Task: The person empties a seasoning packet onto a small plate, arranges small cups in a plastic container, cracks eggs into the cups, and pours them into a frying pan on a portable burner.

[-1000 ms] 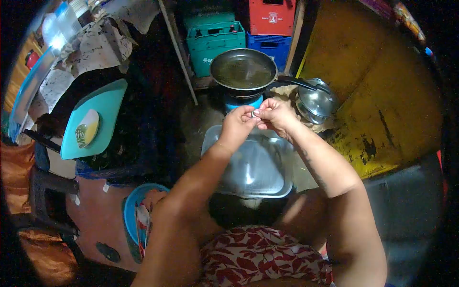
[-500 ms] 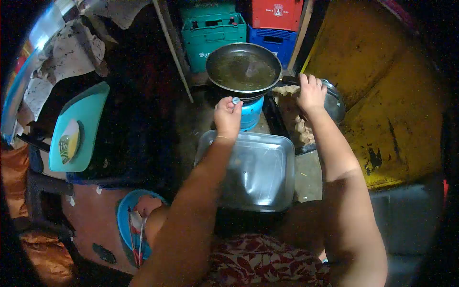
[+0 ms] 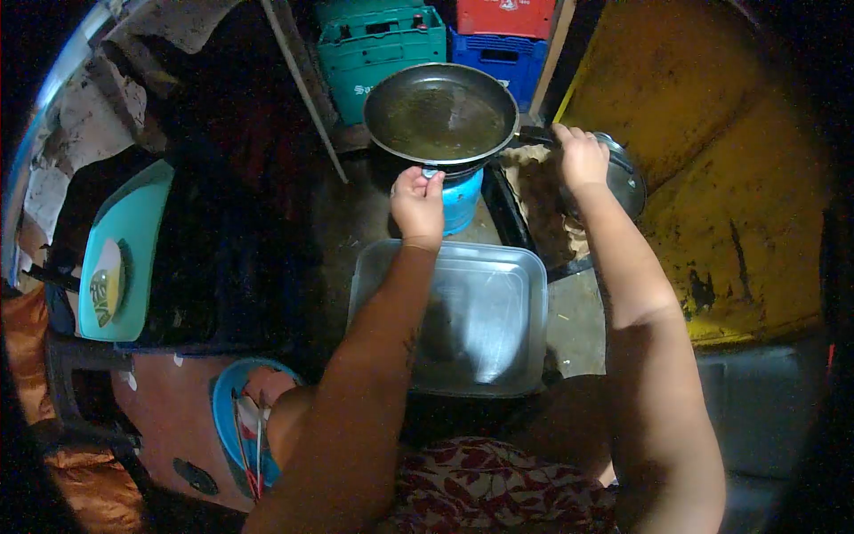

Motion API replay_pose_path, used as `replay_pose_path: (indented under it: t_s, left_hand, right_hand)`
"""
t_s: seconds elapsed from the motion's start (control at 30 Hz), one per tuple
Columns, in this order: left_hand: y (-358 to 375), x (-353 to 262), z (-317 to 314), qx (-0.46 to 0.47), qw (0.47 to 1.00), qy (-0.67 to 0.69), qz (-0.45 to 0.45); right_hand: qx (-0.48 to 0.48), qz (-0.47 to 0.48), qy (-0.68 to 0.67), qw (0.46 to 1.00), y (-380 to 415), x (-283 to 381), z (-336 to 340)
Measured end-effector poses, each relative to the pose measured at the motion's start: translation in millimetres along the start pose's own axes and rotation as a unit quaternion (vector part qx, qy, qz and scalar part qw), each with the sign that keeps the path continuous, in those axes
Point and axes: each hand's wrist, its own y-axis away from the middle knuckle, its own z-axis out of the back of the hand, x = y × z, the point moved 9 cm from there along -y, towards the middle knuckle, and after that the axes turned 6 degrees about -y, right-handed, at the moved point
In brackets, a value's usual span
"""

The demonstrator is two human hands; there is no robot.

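A dark frying pan (image 3: 442, 116) with yellowish oil sits on a burner atop a blue gas cylinder (image 3: 460, 203). My left hand (image 3: 416, 209) is below the pan's near rim, thumb and fingers pinched on a small round knob (image 3: 431, 173). On the right, my right hand (image 3: 584, 162) has its fingers closed at the end of the pan's black handle (image 3: 536, 135). Partly behind that hand and wrist is a glass lid (image 3: 628, 185). A clear plastic tub (image 3: 489, 320) lies in front of me, under my left forearm.
Green (image 3: 382, 55), blue (image 3: 500, 60) and red (image 3: 507, 18) crates stand behind the pan. To the left is a turquoise container (image 3: 147, 222) with a packet in it. A blue basin (image 3: 228, 414) holds tongs at lower left. A yellow-brown panel (image 3: 712, 178) borders the right.
The view has shifted slightly. My right hand has come down onto the end of the pan handle. My left hand has moved up to the burner front, still pinching the knob.
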Motion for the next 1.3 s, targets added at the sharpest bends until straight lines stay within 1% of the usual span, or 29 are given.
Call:
replay_pose_path:
  t_s: [0.1,0.17,0.3,0.37,0.5,0.57,0.67,0.9,0.97,1.1,1.17,1.3]
  left_hand:
    - [2,-1,-1,0.002,1.000,0.015,0.003]
    - [2,6,-2,-0.005,0.997,0.070,0.030]
    - [2,3,-2,-0.012,0.996,0.080,0.028]
    - [2,-4,1,-0.007,0.999,0.029,0.017]
    - [2,-5,0,0.009,0.999,0.028,0.021]
    - [1,-5,0,0.002,1.000,0.007,0.020]
    - [1,-1,-1,0.001,0.999,0.005,0.032]
    - [-2,5,-5,-0.001,1.000,0.017,0.022]
    - [-4,2,-3,-0.021,0.999,-0.029,0.000]
    - [-6,-7,-2,-0.023,0.998,-0.052,0.003]
    - [-8,-10,-6,0.009,0.998,-0.059,0.027]
    - [-2,-14,-4,0.004,0.998,-0.016,0.055]
  right_hand:
    - [0.020,-0.007,-0.017,1.000,-1,-3,-2]
    - [0.028,-0.001,-0.037,0.999,-2,-3,-2]
    - [0.034,-0.003,-0.038,0.999,-2,-2,0]
    - [0.033,-0.012,-0.036,0.999,-2,-1,3]
    - [0.024,-0.004,-0.055,0.998,-2,-6,-4]
    - [0.022,0.000,-0.052,0.998,-3,-6,-4]
    - [0.041,-0.009,-0.052,0.998,-5,-7,-6]
    - [0.042,-0.017,-0.065,0.997,-5,-6,-2]
    - [0.047,-0.024,-0.067,0.996,-5,-6,-4]
    - [0.058,-0.021,-0.078,0.995,-4,-6,-3]
    - [0.071,-0.012,-0.071,0.995,-5,-7,-8]
    - [0.042,-0.010,-0.083,0.996,-3,-8,-9]
